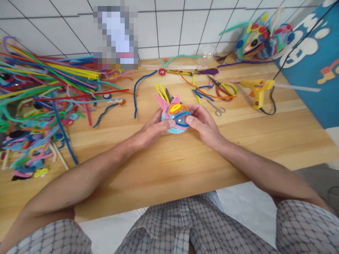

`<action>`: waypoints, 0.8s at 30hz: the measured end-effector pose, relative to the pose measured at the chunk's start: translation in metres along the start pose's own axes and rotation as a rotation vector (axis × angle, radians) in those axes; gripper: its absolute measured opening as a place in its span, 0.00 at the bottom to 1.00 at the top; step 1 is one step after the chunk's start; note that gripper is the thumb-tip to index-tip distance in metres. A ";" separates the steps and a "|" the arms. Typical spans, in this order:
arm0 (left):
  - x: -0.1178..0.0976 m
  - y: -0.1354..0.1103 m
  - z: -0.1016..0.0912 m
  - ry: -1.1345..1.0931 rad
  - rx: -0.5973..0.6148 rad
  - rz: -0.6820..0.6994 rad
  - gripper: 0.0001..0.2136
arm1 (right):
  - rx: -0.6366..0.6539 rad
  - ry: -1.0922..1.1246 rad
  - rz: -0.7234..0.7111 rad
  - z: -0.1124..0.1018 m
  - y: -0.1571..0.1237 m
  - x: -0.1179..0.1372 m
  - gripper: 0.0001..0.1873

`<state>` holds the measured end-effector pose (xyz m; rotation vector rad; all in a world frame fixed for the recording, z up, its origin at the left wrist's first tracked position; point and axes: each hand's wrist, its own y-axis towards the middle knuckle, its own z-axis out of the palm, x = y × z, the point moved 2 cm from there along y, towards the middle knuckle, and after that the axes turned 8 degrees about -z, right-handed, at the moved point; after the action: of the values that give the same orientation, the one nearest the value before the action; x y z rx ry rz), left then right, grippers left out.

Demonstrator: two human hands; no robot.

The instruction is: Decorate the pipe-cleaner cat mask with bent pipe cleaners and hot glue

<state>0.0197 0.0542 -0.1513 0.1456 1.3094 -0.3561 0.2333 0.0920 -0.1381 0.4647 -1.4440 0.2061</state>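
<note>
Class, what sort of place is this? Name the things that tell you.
Probably a craft table: a heap of pipe cleaners, a yellow glue gun and scissors lie on the wooden tabletop.

No legible text, labels or numbers; white shapes on the blue mat (315,67) at two o'clock cannot be read.

A wooden table (164,165) bears pipe cleaners (39,91), scissors (217,110) and a glue gun (258,90).
</note>
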 end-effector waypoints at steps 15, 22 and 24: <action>-0.006 -0.001 0.004 -0.008 0.032 -0.063 0.35 | -0.012 0.030 -0.040 -0.001 0.000 -0.005 0.33; -0.008 -0.001 0.001 0.026 -0.015 -0.057 0.34 | -0.011 0.028 -0.054 -0.003 0.002 -0.007 0.34; -0.010 0.002 -0.006 0.061 -0.028 0.012 0.35 | -0.023 0.004 -0.086 -0.007 0.004 -0.006 0.35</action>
<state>0.0132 0.0596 -0.1434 0.1418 1.3731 -0.3254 0.2376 0.0995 -0.1438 0.5064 -1.4182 0.1214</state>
